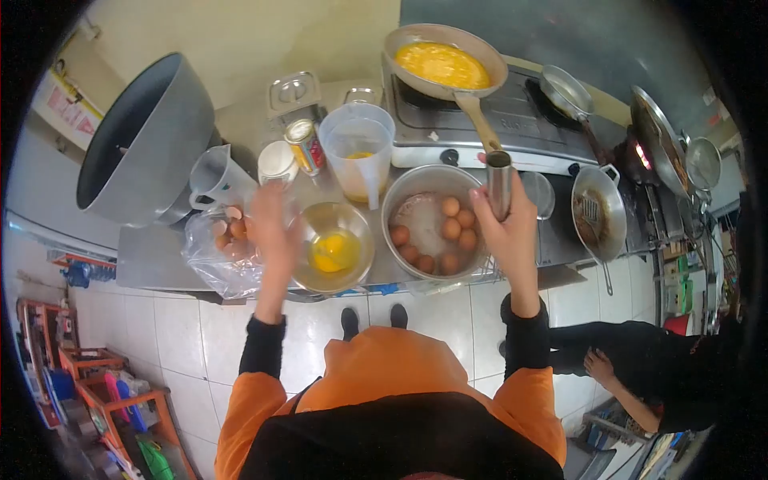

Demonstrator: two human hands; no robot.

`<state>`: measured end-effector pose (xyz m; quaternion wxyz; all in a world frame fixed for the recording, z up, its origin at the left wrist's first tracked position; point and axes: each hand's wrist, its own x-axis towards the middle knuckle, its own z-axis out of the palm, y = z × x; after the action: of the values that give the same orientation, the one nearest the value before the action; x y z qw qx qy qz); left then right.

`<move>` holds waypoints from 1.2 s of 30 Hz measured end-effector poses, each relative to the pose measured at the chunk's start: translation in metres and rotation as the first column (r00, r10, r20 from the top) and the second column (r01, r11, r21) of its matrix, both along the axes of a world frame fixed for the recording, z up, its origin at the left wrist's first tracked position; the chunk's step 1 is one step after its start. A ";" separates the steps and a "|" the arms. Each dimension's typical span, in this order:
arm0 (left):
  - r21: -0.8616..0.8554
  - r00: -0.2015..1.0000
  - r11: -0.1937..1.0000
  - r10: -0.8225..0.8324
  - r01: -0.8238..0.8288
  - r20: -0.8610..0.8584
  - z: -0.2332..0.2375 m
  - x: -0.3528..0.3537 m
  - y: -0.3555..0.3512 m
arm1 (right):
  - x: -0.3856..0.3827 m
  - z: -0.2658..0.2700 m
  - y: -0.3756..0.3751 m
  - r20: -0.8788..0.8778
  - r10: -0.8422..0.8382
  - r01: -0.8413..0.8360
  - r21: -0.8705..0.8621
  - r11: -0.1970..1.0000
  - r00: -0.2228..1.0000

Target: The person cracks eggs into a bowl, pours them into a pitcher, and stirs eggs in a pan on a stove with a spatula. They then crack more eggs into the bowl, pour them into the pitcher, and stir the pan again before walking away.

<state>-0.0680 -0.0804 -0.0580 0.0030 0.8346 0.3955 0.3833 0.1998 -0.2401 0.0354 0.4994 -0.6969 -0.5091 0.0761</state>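
Note:
My left hand (274, 228), smeared by motion, is between a clear plastic bag (232, 276) with brown eggshells (234, 232) and a metal bowl (364, 268). Cracked eggs with yellow yolks (334, 251) lie in that bowl. Whether the left fingers hold anything is not visible. My right hand (520, 232) is closed around a narrow metal cylinder (499, 188), above the right rim of a metal pot (394, 260). Several brown whole eggs (452, 230) rest inside the pot. Behind them stands a clear measuring jug (352, 132) with some yellow liquid.
A frying pan (500, 76) of yellow egg sits on the stove (520, 128), its handle pointing toward my right hand. Flames show under a tilted pan (652, 132). At left is a large grey pot (172, 136). Another person in dark clothes (672, 368) stands at right.

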 end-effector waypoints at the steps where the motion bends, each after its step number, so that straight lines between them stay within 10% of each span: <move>1: -0.108 0.975 0.970 -0.209 0.216 0.077 0.006 0.028 -0.015 | 0.003 0.004 -0.007 -0.018 -0.027 0.027 0.009 1.000 0.999; 3: -0.262 0.793 0.785 -0.601 0.561 -0.100 0.000 0.091 -0.029 | 0.007 0.004 -0.017 -0.063 -0.040 0.041 0.004 0.999 0.997; 8: -0.575 0.288 0.794 -0.608 0.198 -0.740 -0.106 0.185 -0.026 | 0.009 -0.004 -0.034 -0.096 -0.055 0.056 0.006 0.998 0.994; 11: -0.472 0.265 0.873 -0.487 0.122 -0.833 -0.140 0.201 -0.024 | 0.015 -0.011 -0.041 -0.087 -0.051 0.048 -0.034 0.998 0.995; 14: -0.632 0.414 0.766 -0.617 0.122 -0.669 -0.127 0.194 -0.013 | 0.022 -0.021 -0.041 0.042 -0.044 0.045 -0.029 0.999 0.998; 18: -0.651 0.541 0.431 -0.840 0.625 -0.037 -0.042 0.146 -0.006 | 0.006 -0.032 -0.024 0.251 -0.067 0.054 0.061 0.997 0.966; 21: -0.743 0.698 0.185 -0.541 0.643 0.469 0.001 0.107 -0.025 | -0.025 -0.040 -0.001 0.352 0.042 -0.045 0.002 0.999 0.935; 25: -0.787 0.795 0.277 -0.461 0.550 0.394 -0.004 0.063 -0.027 | -0.053 -0.059 0.031 0.265 0.390 -0.323 -0.264 0.909 0.882; 36: -0.716 0.773 0.292 -0.206 0.634 0.600 -0.009 -0.001 -0.023 | -0.093 -0.068 0.079 0.128 0.569 -0.559 -0.107 0.822 0.812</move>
<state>-0.0688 -0.1038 -0.0666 0.6283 0.6772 0.2848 0.2560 0.1072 -0.1607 -0.0323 0.3906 -0.5341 -0.7271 0.1830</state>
